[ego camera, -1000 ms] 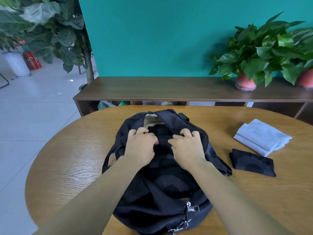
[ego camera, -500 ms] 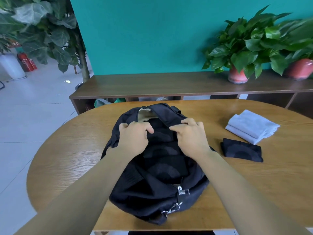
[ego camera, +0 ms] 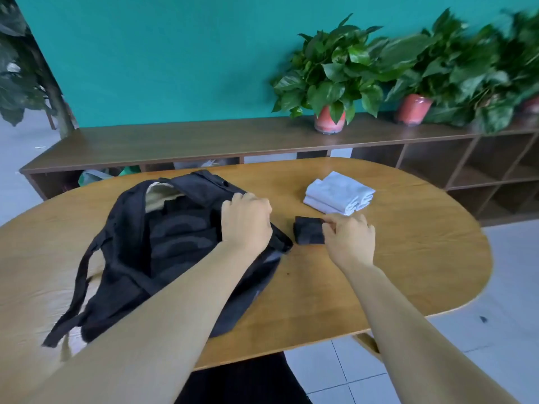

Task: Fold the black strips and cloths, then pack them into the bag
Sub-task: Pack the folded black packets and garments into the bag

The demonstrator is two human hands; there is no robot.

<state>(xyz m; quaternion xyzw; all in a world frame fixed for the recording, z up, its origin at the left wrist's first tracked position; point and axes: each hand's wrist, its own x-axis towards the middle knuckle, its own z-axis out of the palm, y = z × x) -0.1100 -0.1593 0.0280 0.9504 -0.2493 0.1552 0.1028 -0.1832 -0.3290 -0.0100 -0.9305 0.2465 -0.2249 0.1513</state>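
Note:
A black bag [ego camera: 128, 258] lies open on the oval wooden table [ego camera: 393, 258], with folded black cloths [ego camera: 180, 231] stacked inside it and a beige lining showing at the top. My left hand [ego camera: 248, 221] grips the bag's right rim, fingers curled over the edge. Just right of the bag a folded black cloth [ego camera: 307, 230] lies on the table. My right hand [ego camera: 350, 237] is on its right side, thumb and fingers pinching it. Part of this cloth is hidden under that hand.
A stack of folded white cloths [ego camera: 339, 195] sits beyond the black cloth. Behind the table runs a low dark wooden shelf [ego camera: 204, 141] with potted plants [ego camera: 329, 83] on it. The bag's straps [ego camera: 78, 287] trail toward the table's left front.
My right hand left the bag and moved right onto the folded black cloth. My left hand shifted to the bag's right rim. The camera view swung to the right.

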